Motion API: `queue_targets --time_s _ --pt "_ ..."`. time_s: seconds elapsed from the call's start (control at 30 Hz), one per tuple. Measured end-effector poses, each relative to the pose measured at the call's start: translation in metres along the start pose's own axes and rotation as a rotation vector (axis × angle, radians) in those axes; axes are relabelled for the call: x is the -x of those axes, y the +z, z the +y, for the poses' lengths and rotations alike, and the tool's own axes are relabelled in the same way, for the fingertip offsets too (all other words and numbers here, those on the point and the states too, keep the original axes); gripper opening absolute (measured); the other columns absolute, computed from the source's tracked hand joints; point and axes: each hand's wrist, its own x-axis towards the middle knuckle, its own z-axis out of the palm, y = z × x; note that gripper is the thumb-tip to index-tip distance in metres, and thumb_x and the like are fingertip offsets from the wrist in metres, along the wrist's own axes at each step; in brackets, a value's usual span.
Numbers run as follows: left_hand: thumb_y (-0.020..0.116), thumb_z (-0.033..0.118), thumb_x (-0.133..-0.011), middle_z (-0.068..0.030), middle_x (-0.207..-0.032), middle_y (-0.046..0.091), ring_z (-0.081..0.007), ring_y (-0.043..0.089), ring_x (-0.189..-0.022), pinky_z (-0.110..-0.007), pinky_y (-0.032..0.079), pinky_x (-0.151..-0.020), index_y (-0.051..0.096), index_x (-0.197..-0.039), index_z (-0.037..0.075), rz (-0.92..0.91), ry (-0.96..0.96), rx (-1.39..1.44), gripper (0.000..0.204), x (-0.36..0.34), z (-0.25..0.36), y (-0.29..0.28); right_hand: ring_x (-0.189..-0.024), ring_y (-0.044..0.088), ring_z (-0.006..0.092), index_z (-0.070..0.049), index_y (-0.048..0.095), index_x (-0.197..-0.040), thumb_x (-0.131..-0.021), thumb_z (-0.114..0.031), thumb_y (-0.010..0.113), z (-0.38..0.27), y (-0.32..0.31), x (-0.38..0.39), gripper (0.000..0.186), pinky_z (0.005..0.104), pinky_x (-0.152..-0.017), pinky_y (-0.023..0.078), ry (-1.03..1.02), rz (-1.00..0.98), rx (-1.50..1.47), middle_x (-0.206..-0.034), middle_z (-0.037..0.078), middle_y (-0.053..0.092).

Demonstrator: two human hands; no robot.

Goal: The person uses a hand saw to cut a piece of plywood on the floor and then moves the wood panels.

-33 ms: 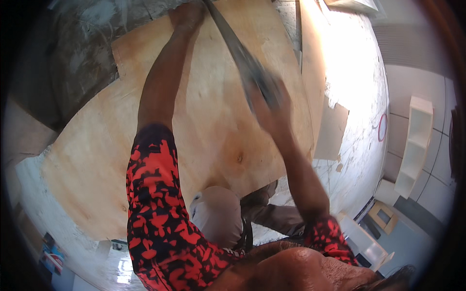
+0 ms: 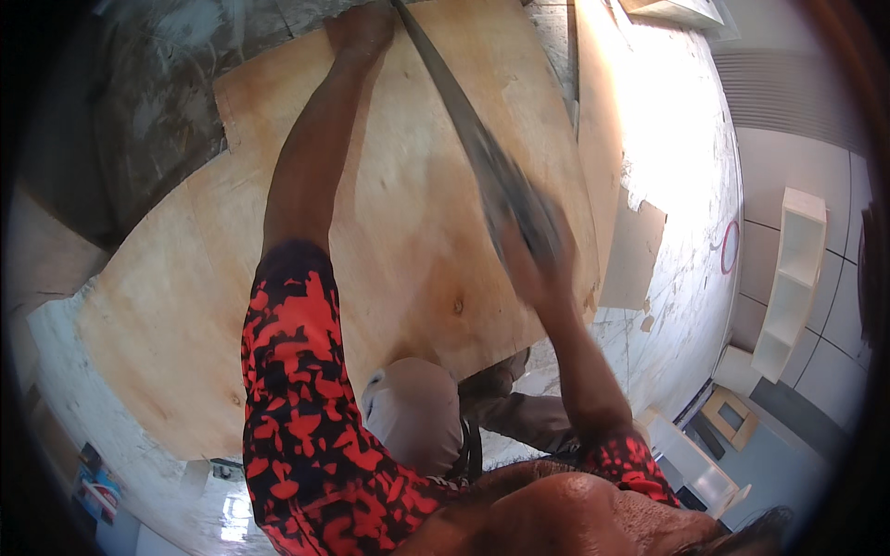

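Note:
A large sheet of plywood [image 2: 417, 269] lies before me, with my knee on its near edge. My right hand [image 2: 540, 269] is closed round the handle of a handsaw [image 2: 451, 100], blurred by motion. The saw's long blade slants up and left across the board to its far edge. My left hand [image 2: 362, 35] rests at that far edge, just left of the blade's tip; its fingers are cut off by the top of the picture and cannot be made out.
Right of the board lies a piece of brown cardboard [image 2: 635, 246] on a pale, stained floor [image 2: 681, 157]. A white shelf unit [image 2: 791, 278] stands farther right. Dark, smeared sheeting [image 2: 158, 130] is at the far left. A small blue and red package [image 2: 100, 496] sits at the lower left.
My right hand and the handsaw have moved back toward me and slightly right. My left hand has stayed at the far edge of the board.

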Motion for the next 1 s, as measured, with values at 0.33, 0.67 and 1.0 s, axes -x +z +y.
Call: queue_targets --time_s 0.33,0.67,1.0 --pt "0.039 0.030 -0.088 -0.0256 -0.125 0.054 -0.0390 0.048 -0.119 -0.045 0.035 -0.102 0.056 -0.118 -0.001 -0.248 0.071 -0.094 0.047 -0.001 0.016 -0.003 -0.091 0.062 0.0234 0.004 0.057 -0.109 -0.081 -0.025 0.066 -0.006 0.064 -0.143 0.041 0.0334 -0.082 0.048 0.027 0.034 -0.054 -0.097 0.017 0.067" --pt "0.040 0.030 -0.090 -0.0241 -0.128 0.051 -0.0352 0.046 -0.122 -0.046 0.032 -0.104 0.054 -0.120 0.001 0.205 0.290 -0.090 0.044 -0.012 -0.017 0.032 -0.081 0.059 0.0165 0.005 0.059 -0.108 -0.086 -0.021 0.061 0.007 0.024 -0.052 0.034 0.0332 -0.071 0.049 0.124 0.022 -0.109 -0.098 0.011 0.065" --pt "0.039 0.033 -0.089 -0.0229 -0.112 0.062 -0.0374 0.058 -0.108 -0.055 0.033 -0.100 0.063 -0.109 0.001 -0.141 0.115 -0.286 0.045 -0.014 -0.023 0.016 -0.114 0.056 0.0225 -0.002 0.050 -0.129 -0.086 -0.011 0.058 -0.030 -0.037 0.050 0.045 0.0338 -0.097 0.042 0.091 -0.056 -0.002 -0.124 0.014 0.057"
